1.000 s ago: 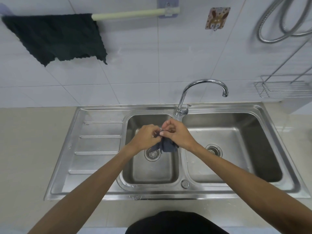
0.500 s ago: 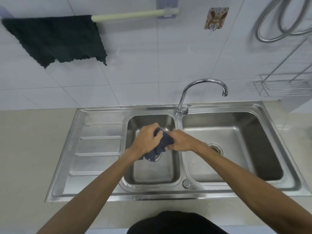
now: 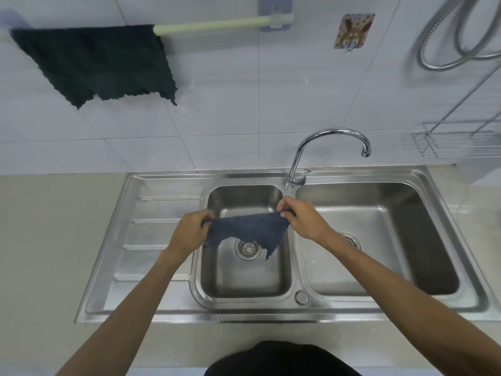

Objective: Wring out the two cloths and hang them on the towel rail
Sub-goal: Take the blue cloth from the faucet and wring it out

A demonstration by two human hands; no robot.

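Observation:
A small dark blue cloth (image 3: 248,230) is stretched out flat above the left basin of the steel sink (image 3: 245,291). My left hand (image 3: 189,232) pinches its left corner and my right hand (image 3: 302,219) pinches its right corner. Its lower edge hangs loose over the drain. A dark green cloth (image 3: 97,61) hangs spread over the left part of the pale towel rail (image 3: 222,24) on the tiled wall. The right part of the rail is bare.
A chrome tap (image 3: 329,147) arches over the divider towards the right basin (image 3: 379,240). A draining board (image 3: 151,240) lies left of the basins. A wire rack (image 3: 458,143) and a shower hose (image 3: 444,33) are at the right wall. A wall hook plate (image 3: 352,31) sits right of the rail.
The blue cloth was bunched between both hands. My hands have moved apart and the cloth is now opened out flat between them.

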